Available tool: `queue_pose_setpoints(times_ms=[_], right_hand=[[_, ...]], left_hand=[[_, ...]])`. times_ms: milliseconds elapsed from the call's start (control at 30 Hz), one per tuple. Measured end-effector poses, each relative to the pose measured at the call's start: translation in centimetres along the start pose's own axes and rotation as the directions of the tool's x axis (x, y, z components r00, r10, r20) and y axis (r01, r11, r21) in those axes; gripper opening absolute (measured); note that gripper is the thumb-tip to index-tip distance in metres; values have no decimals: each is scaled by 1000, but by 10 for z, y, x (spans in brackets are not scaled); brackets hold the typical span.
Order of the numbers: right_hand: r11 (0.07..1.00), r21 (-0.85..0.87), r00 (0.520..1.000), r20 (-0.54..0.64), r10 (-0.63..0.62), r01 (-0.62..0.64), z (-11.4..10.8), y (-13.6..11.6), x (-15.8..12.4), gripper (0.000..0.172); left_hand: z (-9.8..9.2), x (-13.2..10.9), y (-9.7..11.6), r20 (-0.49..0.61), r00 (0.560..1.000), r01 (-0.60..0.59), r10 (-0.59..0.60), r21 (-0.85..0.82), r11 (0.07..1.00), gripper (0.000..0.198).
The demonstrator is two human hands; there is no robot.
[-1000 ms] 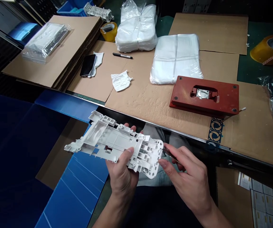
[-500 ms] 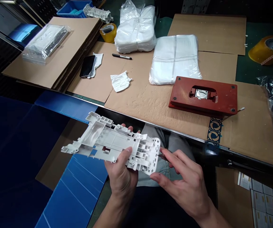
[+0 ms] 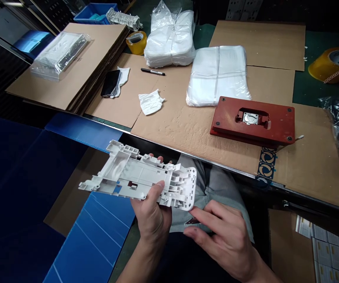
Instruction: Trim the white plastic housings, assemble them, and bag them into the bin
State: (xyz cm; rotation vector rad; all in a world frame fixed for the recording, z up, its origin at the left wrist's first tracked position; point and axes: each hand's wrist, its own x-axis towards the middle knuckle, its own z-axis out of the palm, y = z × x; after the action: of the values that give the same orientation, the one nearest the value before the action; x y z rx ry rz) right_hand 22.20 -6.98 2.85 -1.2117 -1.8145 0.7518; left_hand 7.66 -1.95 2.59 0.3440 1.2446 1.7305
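The left hand grips a white moulded plastic frame, thumb on top and fingers curled beneath it, so this grip is firmly closed. The frame is held in the air on the near side of the counter's metal edge, its long axis running left to right and tilted slightly. Its right end sits over the person's grey trousers, and its left end over a blue corrugated sheet.

The right hand sits lower, just beside the frame's near right corner, with its fingers half curled and slightly spread. A small dark blade shows under them, though I cannot tell whether this grip has hold of it.

The counter carries several overlapping cardboard sheets, with a brown stretch between the frame and the things beyond. Directly across the edge lies one red plate with one metal insert in its central cut-out. Further left are two white cloths, one phone and one marker.

Toward the far side are two large packs of white plastic bags, and one wrapped pack sits on a cardboard stack at far left. There are two yellow tape rolls, one far and one far right. A second white frame lies beside a blue crate.
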Motion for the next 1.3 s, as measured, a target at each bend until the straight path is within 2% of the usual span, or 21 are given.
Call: queue_pose_setpoints(times_ms=[67, 133, 200, 233, 300, 367, 433, 500, 567, 667, 700, 733, 833, 900, 1000, 1133, 1300], right_hand=[[995, 75, 998, -16, 67, -66, -4, 7, -2, 25], [979, 67, 979, -59, 196, -192, -10, 17, -3, 26], [959, 8, 953, -104, 284, -285, -19, 27, -1, 27], [953, -22, 947, -124, 298, -303, -25, 32, 0, 29], [958, -69, 954, -135, 268, -279, -37, 40, 6, 30], [972, -113, 974, -119, 194, -207, -49, 46, 16, 32], [984, -146, 993, -66, 97, -105, -60, 49, 29, 33], [980, -196, 999, 30, -19, 24, -70, 51, 43, 34], [940, -285, 972, 193, -133, 186, -77, 50, 59, 33], [827, -379, 854, 476, -210, 415, -85, 42, 82, 32], [797, -380, 812, 540, -220, 469, -87, 39, 88, 34], [775, -373, 775, 589, -228, 511, -88, 35, 93, 36], [724, -344, 695, 672, -255, 598, -90, 27, 103, 43], [695, -333, 659, 703, -267, 637, -90, 24, 106, 44], [662, -340, 640, 717, -278, 668, -90, 23, 107, 43], [648, -349, 646, 703, -296, 677, -89, 22, 106, 39], [636, -366, 649, 704, -288, 679, -89, 23, 105, 40]], left_hand=[[-1, 2, 0, 3, 1000, 8, -8, -13, 1000, 80], [-5, 5, 0, 43, 996, 73, -73, -15, 997, 79], [-10, 7, 3, 124, 964, 240, -235, -31, 970, 74], [-12, 8, 5, 179, 921, 359, -346, -47, 932, 70], [-14, 9, 10, 280, 777, 600, -564, -57, 798, 64], [-15, 7, 16, 360, 608, 765, -708, -29, 643, 63], [-16, 3, 20, 428, 469, 851, -772, 12, 524, 61], [-20, -1, 23, 498, 357, 902, -790, 38, 431, 59], [-26, -4, 24, 540, 252, 937, -803, 72, 342, 61], [-36, -7, 22, 577, 117, 955, -808, 159, 252, 78], [-39, -8, 21, 584, 99, 950, -806, 186, 251, 84], [-40, -8, 20, 590, 105, 942, -801, 201, 271, 89], [-41, -8, 16, 607, 176, 908, -775, 204, 365, 93], [-40, -8, 15, 613, 194, 890, -766, 218, 400, 93], [-40, -7, 15, 605, 153, 874, -782, 285, 392, 95], [-41, -6, 18, 590, 90, 883, -802, 324, 338, 98], [-40, -10, 27, 490, 64, 924, -869, 300, 237, 96]])
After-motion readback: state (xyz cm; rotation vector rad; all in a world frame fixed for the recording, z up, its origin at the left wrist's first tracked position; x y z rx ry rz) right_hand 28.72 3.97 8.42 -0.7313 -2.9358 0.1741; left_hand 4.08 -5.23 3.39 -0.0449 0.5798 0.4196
